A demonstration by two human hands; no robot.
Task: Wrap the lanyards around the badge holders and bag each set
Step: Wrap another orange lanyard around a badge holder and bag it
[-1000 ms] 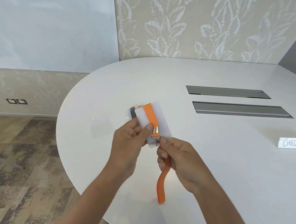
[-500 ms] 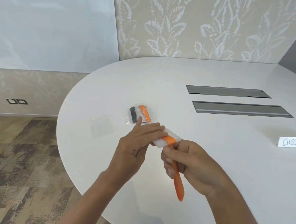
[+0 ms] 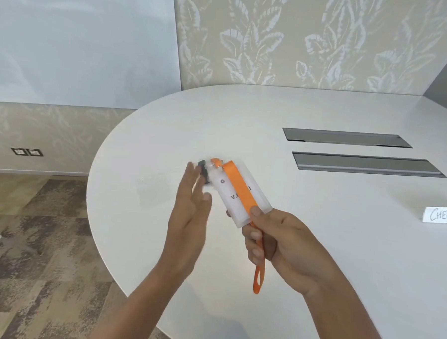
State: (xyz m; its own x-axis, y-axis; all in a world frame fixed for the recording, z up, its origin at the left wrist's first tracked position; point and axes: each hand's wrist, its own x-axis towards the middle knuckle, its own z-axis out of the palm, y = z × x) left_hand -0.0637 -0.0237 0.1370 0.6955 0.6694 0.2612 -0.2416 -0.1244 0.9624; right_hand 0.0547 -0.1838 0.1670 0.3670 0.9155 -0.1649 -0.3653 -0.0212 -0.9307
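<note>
My right hand grips the lower end of a clear badge holder, thumb pressing an orange lanyard flat along its face. The lanyard's free loop hangs down below my fist. My left hand is just left of the holder, fingers straight, holding nothing. Behind the holder on the white table lies a bagged set with black and orange parts, mostly hidden by the holder and my left fingers.
An empty clear bag lies flat on the table left of my left hand. Two grey cable slots are set into the table at the back right. A paper "CHECK-" sign stands at the right edge. The table's curved edge is near my left forearm.
The holder turned face up, with the lanyard laid along it. My left hand let go and opened beside it. My right hand took over the holder's lower end.
</note>
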